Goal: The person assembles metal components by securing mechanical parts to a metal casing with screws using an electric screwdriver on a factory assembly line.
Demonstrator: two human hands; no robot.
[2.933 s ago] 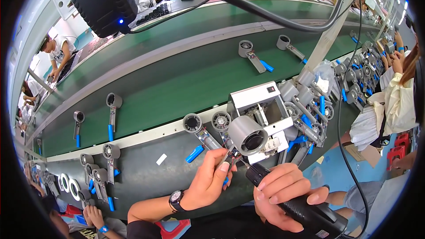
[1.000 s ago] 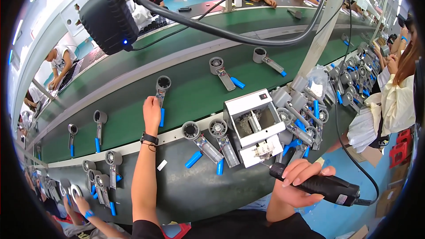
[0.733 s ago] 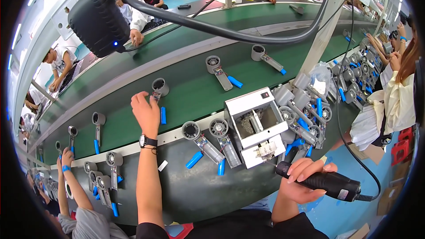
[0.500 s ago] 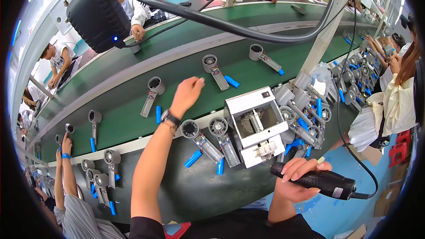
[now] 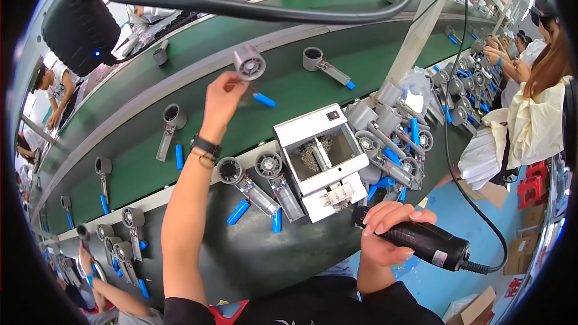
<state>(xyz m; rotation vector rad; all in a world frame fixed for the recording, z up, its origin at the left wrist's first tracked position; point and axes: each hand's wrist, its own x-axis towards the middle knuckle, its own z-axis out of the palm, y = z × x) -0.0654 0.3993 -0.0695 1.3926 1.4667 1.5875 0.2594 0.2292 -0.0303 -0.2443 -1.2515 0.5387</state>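
Over the green conveyor belt, my left hand point(image 5: 223, 99) pinches a grey handheld fan point(image 5: 250, 63) by its handle, the round head raised. A blue battery cell point(image 5: 264, 99) hangs or lies just beside it. My right hand point(image 5: 391, 232) is wrapped around a black corded electric screwdriver point(image 5: 430, 248), whose front end points left, near the white screw feeder point(image 5: 319, 189); no bit is visible. Small screws lie in the feeder's tray. Left of the feeder rest two opened fans point(image 5: 250, 186) point(image 5: 280, 186), with circuit boards showing and blue cells alongside.
More fans ride the belt point(image 5: 205, 93), one at its right point(image 5: 325, 66). A heap of fans point(image 5: 391, 144) sits right of the feeder. A metal post point(image 5: 421, 30) and a hanging cable point(image 5: 475, 198) stand close by. Co-workers sit along both sides.
My left hand has taken hold of a fan from the belt and lifted it. My right hand still holds the screwdriver. The whole view has shifted somewhat.
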